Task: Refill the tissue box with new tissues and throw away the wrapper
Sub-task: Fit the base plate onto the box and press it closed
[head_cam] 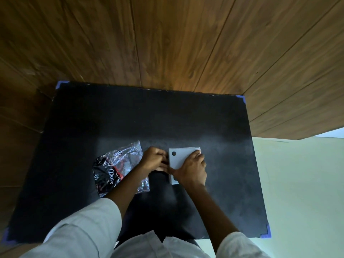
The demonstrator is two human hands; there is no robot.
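Note:
A white tissue box (179, 157) lies on the black table (130, 118), its flat white panel with two dark round spots facing up. My right hand (191, 169) rests on top of the box and grips it. My left hand (153, 158) is curled against the box's left side, fingers pinched at its edge; what they pinch is hidden. The crumpled clear and black plastic wrapper (115, 168) with white lettering lies on the table left of my hands, partly under my left forearm. No tissues are visible.
The table has blue tape on its corners (241, 99). A wooden panel wall (167, 43) rises behind and to the left. Pale floor (301, 183) lies to the right of the table.

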